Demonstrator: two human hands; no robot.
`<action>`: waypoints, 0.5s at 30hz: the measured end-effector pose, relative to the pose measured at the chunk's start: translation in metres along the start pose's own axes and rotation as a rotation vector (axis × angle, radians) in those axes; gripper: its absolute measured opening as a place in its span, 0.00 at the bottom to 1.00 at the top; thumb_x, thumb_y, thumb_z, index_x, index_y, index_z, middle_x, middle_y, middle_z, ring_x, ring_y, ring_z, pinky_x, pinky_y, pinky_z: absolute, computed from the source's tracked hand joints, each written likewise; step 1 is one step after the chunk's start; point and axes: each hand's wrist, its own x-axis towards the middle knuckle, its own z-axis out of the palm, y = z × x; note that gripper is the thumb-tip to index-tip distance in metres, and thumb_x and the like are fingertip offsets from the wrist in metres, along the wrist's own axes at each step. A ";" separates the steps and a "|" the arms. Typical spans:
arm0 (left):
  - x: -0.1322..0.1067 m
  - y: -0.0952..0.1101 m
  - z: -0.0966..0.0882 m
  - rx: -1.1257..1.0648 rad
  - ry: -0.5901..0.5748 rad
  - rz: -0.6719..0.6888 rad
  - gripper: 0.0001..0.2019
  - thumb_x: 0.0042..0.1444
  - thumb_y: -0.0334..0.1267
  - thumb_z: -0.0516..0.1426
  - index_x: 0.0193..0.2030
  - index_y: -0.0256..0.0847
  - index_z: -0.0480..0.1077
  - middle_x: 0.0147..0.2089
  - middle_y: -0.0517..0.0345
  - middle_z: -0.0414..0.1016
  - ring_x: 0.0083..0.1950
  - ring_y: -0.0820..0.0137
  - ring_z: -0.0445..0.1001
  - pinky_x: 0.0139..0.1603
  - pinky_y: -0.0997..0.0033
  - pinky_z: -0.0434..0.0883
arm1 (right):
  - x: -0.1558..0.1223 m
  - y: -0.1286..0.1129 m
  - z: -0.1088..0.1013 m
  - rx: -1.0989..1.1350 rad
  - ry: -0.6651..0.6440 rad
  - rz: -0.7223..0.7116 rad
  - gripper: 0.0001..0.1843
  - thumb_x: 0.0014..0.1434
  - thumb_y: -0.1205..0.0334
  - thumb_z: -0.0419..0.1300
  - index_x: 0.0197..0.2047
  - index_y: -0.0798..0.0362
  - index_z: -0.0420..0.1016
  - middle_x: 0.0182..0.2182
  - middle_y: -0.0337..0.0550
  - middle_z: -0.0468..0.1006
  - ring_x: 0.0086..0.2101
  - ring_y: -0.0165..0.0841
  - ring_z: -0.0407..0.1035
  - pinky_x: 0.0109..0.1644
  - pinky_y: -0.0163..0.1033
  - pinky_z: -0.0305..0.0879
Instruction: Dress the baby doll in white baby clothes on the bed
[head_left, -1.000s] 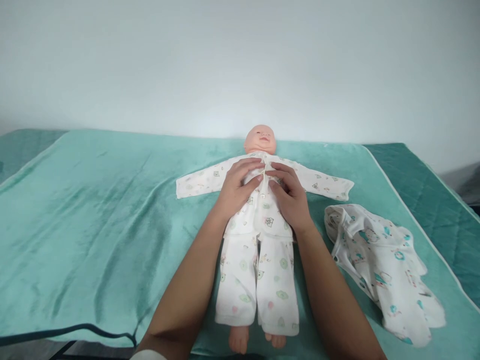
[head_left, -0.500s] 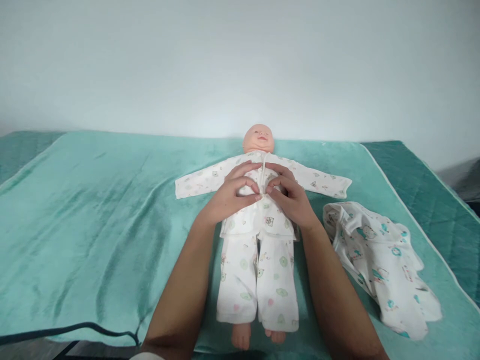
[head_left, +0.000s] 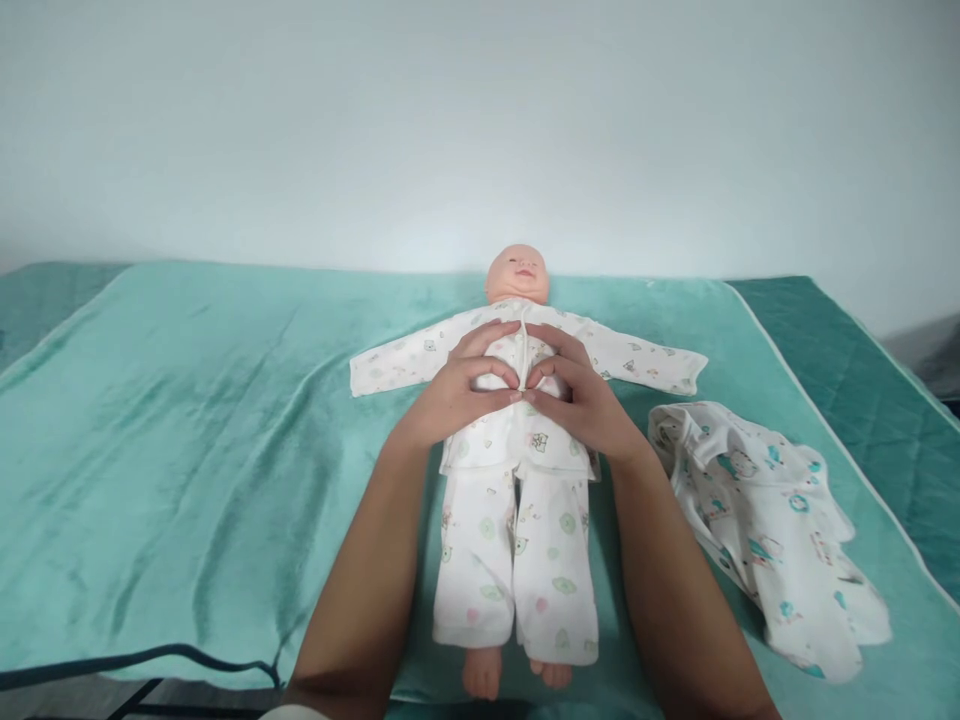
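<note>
I can't read a word, number or brand from here. The white cloth jacket with small green and grey prints (head_left: 491, 438), in the middle, shows little pictures. On the crumpled white cloth garment with teal prints (head_left: 772, 540), to the right, some small reddish marks might be lettering, too blurred to make out.

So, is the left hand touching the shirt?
Touching. The head view shows the left hand pinching the shirt at its front opening.
</note>
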 end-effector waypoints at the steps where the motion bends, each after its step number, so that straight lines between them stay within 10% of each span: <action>1: 0.000 0.000 0.000 -0.005 0.003 0.001 0.06 0.61 0.43 0.64 0.36 0.46 0.78 0.76 0.61 0.61 0.80 0.57 0.51 0.80 0.45 0.52 | 0.000 0.000 0.001 0.000 0.006 0.001 0.04 0.63 0.56 0.65 0.38 0.45 0.76 0.70 0.40 0.64 0.72 0.43 0.51 0.76 0.57 0.48; 15: 0.003 -0.005 0.000 -0.023 -0.001 0.039 0.07 0.60 0.40 0.64 0.32 0.44 0.75 0.76 0.58 0.61 0.79 0.57 0.53 0.78 0.44 0.55 | 0.001 0.002 0.003 0.058 0.044 0.030 0.03 0.61 0.58 0.67 0.35 0.45 0.79 0.69 0.39 0.67 0.71 0.42 0.53 0.76 0.56 0.48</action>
